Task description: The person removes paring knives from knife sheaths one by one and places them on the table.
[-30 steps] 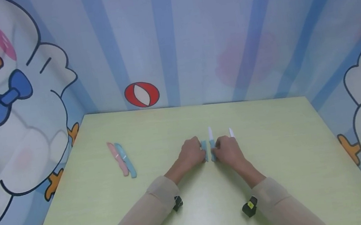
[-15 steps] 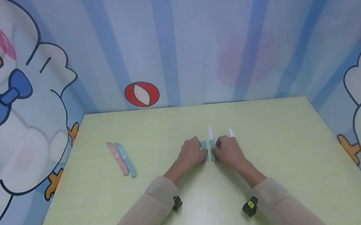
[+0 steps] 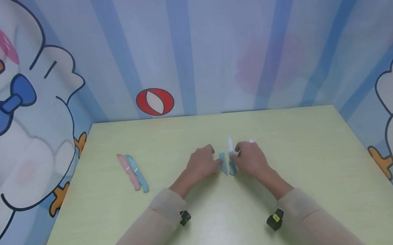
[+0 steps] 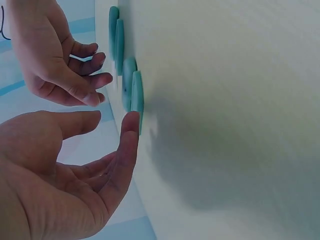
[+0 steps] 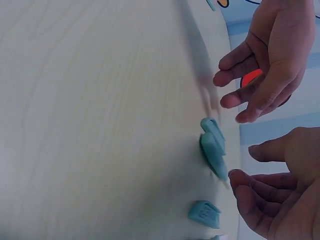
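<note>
In the head view a blue knife sheath (image 3: 223, 164) lies on the table beside a paring knife (image 3: 232, 163) with a blue handle and white blade. My left hand (image 3: 203, 162) is just left of the sheath, fingers relaxed, thumb close to it. My right hand (image 3: 252, 158) hovers at the knife's right side with thumb and fingers apart. Both hands hold nothing in the wrist views. A second white blade (image 3: 252, 140) shows beyond the right hand, its handle hidden there. The right wrist view shows another blue sheath (image 5: 205, 214) under that hand.
Farther left on the pale table (image 3: 190, 236) lie a pink sheathed knife (image 3: 129, 172) and a blue sheathed knife (image 3: 137, 173), side by side. A printed cartoon backdrop (image 3: 208, 45) stands along the back and sides.
Both hands have let go: the left of the sheath, drawing back left, the right of the knife handle, shifting slightly right with fingers loosened. Sheath and knife stay on the table.
</note>
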A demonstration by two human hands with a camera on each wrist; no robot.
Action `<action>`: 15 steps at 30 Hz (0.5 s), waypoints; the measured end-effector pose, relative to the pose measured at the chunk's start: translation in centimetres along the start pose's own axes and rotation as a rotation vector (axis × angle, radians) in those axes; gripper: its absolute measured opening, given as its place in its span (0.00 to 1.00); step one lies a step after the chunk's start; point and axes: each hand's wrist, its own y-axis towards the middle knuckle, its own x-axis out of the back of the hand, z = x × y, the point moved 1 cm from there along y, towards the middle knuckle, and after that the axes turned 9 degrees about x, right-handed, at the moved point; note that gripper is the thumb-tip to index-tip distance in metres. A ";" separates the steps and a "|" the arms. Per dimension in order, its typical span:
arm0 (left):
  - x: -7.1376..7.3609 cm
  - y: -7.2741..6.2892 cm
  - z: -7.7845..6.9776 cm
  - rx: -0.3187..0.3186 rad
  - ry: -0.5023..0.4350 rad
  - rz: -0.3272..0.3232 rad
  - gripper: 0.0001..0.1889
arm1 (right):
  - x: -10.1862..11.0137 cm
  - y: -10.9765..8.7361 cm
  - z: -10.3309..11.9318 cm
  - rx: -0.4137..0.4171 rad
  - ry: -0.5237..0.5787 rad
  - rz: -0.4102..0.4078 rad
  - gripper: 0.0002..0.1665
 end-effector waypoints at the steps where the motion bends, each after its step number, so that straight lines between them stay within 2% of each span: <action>1: 0.3 0.0 0.0 -0.007 0.011 -0.010 0.26 | 0.2 0.1 0.1 0.006 -0.004 0.001 0.20; 6: 1.7 0.3 0.2 -0.036 0.053 -0.043 0.26 | 1.4 0.5 0.6 0.036 -0.042 -0.004 0.21; 10: 3.1 0.2 0.2 -0.057 0.081 -0.044 0.26 | 2.5 0.8 1.3 0.067 -0.056 -0.015 0.23; 15: 4.9 -0.2 0.1 -0.133 0.118 -0.049 0.25 | 3.6 1.4 2.1 0.118 -0.105 -0.031 0.25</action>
